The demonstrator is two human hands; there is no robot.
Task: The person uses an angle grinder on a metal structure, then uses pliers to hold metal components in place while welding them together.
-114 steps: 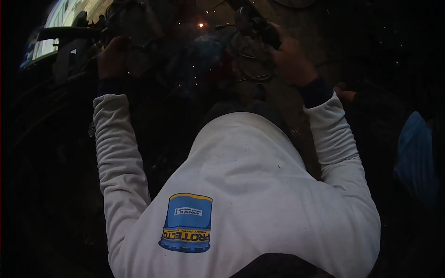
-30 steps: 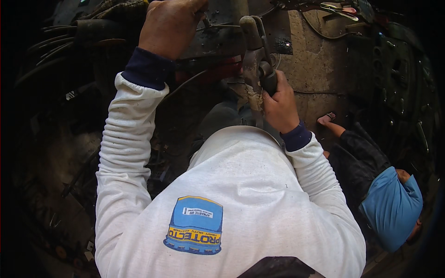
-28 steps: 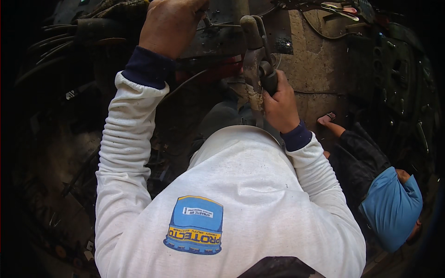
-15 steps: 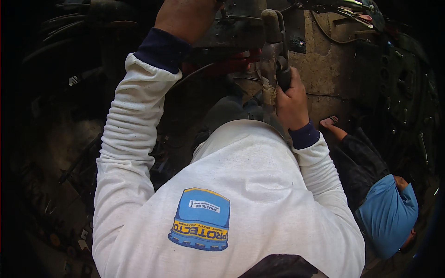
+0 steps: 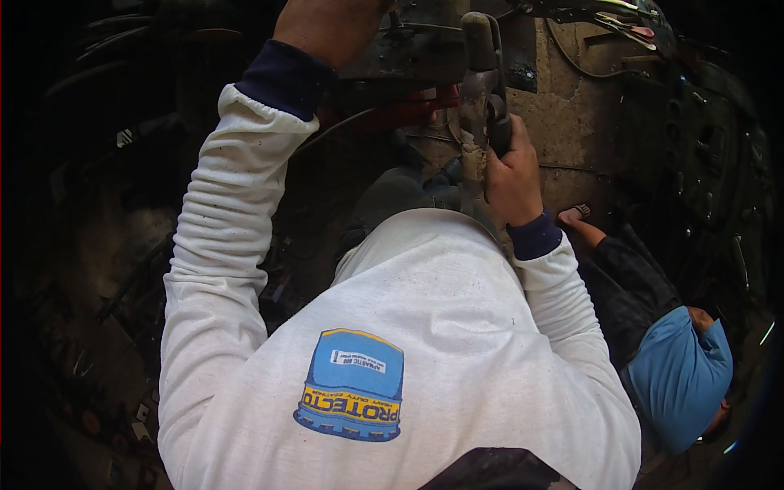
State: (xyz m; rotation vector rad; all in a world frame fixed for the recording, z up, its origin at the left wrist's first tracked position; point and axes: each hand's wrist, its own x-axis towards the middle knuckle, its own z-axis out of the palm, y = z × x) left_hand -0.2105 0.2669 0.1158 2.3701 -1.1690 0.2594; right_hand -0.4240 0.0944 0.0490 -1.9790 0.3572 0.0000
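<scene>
My right hand (image 5: 513,175) is wrapped around a dark handle (image 5: 498,131) beside an upright, worn metal bar (image 5: 474,106). The bar has a rounded dark top end, and its surface is scuffed and flaking. My thumb lies along the side of the bar. At the upper edge of the picture is my left hand (image 5: 327,28), reaching forward over a dark metal surface (image 5: 371,61). Its fingers are cut off or hidden, so what it touches does not show.
A person in a blue shirt (image 5: 682,376) is low at the right, one sandalled foot (image 5: 574,214) toward me. Hand tools (image 5: 627,28) lie at the far right, above a dark hose (image 5: 572,61). A red part (image 5: 408,110) sits beneath the dark metal. Dim clutter fills the left.
Both hands keep nearly the same places; my left forearm has shifted slightly left. My right hand stays on the handle. The person in blue appears slightly farther left.
</scene>
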